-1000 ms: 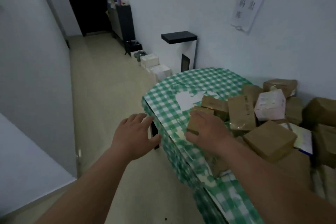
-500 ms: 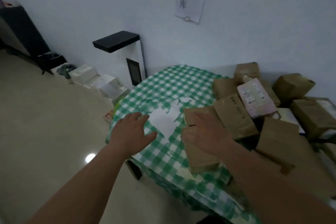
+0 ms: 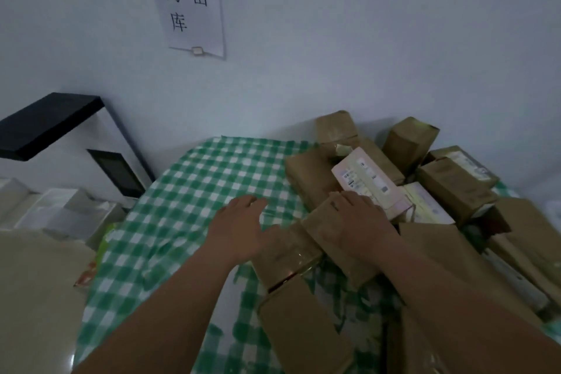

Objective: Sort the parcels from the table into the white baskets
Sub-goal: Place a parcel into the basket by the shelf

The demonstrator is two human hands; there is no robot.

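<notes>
My right hand (image 3: 359, 215) lies flat, fingers straight, on a brown cardboard parcel (image 3: 331, 240) at the near edge of the pile on the checked desk (image 3: 194, 191), steadying it. My left hand (image 3: 239, 229) reaches beside it, fingers spread, holding nothing, ready to lift.

forearms: bare, no sleeves | hands: left hand (image 3: 239, 226), right hand (image 3: 362, 218) ungloved

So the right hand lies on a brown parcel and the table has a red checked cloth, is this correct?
Not quite. In the head view the cloth is green and white checked, not red. The right hand does lie on a brown parcel.
</notes>
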